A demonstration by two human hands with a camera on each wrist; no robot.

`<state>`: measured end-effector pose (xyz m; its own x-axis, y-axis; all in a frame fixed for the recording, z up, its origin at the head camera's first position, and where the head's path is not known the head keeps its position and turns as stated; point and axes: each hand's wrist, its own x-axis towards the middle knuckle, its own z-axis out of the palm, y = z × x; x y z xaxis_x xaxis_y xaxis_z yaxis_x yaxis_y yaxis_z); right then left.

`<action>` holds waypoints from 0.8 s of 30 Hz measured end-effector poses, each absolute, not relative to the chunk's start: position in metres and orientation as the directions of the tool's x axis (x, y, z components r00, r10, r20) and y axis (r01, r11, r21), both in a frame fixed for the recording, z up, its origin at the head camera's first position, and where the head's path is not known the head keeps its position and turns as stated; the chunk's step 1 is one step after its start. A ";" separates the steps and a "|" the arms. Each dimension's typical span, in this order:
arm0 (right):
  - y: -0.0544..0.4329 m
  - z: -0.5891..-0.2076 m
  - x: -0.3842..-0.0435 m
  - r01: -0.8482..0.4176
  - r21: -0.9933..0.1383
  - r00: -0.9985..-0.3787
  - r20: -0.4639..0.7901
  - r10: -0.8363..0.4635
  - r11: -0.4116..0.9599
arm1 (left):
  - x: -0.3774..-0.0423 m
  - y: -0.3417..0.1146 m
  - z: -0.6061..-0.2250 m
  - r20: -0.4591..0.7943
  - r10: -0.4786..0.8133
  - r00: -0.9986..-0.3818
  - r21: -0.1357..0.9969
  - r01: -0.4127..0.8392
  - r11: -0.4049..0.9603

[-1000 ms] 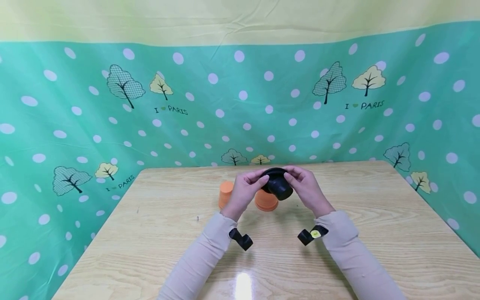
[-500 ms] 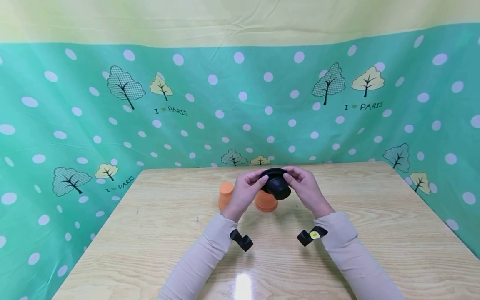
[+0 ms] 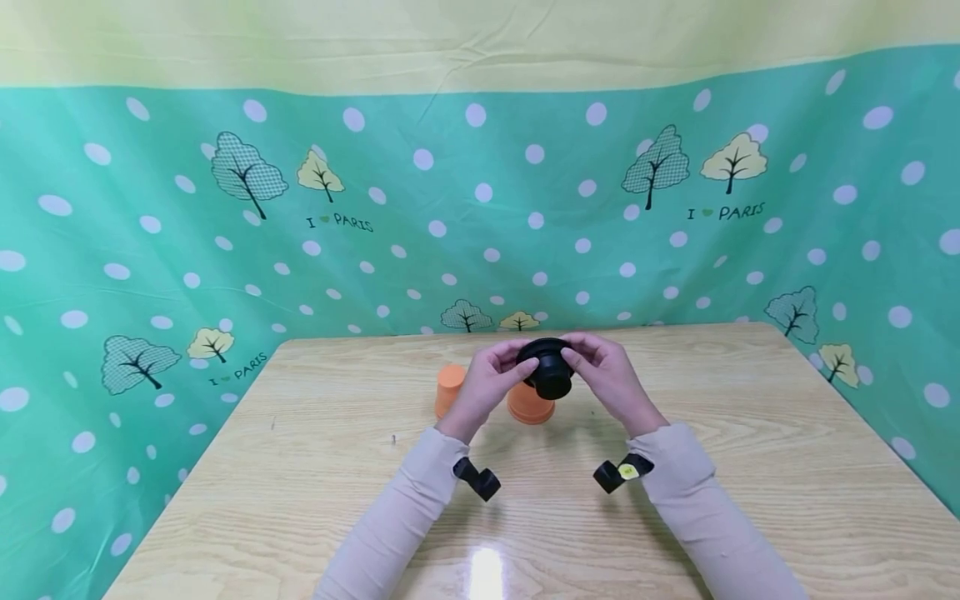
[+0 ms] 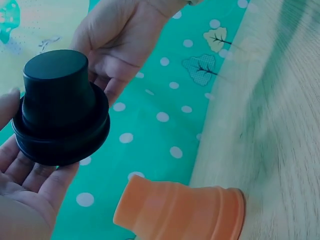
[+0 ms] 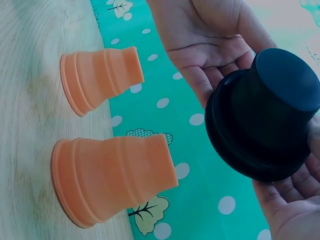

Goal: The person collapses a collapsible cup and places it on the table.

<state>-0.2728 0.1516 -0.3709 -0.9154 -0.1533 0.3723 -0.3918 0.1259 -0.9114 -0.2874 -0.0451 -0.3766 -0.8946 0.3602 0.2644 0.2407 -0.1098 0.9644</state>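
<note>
Black cup (image 3: 552, 377) hangs in the air between 2 hands, its narrow end tilted down toward the person.

Behind the grip, filling the background, is the green dotted curtain (image 3: 480, 260); below the grip spreads the wood-grain table (image 3: 750, 417). The left hand (image 3: 489, 379) and right hand (image 3: 611, 379) hold the piece from opposite sides — on each, the thumb presses the near face of the flared rim while the fingers bend behind it. Each pinch is narrow, closed down to the rim, and neither holds anything else.

Beneath the grip are 2 orange cups, wide rims down on the table: the right orange cup (image 3: 531, 408) just below the black piece and partly hidden by it, the left orange cup (image 3: 450, 385) beside the left wrist. The right wrist view shows them apart from each other, and neither touching the black cup.

I judge the step in hand to be steadying or angling the held piece. Any set-down from here would call for levelling the rim, keeping both pinches even, and lowering without knocking the orange pieces.
</note>
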 end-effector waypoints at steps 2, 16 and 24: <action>0.151 -0.370 -0.272 -0.396 -0.907 -0.914 0.374 -0.157 0.145 | -0.287 -0.045 -0.376 0.267 0.376 -0.887 0.964 0.245 -0.106; 0.155 -0.372 -0.274 -0.290 -0.939 -0.933 0.235 -0.271 0.183 | -0.288 -0.048 -0.376 0.270 0.354 -0.895 0.961 0.272 -0.046; 0.155 -0.370 -0.272 -0.314 -0.929 -0.928 0.256 -0.272 0.197 | -0.289 -0.048 -0.376 0.260 0.369 -0.892 0.964 0.264 -0.042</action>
<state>-0.2722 0.1547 -0.3705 -0.9278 -0.2720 0.2556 -0.3135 0.1967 -0.9290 -0.2887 -0.0477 -0.3758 -0.8923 0.3688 0.2602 0.2638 -0.0418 0.9637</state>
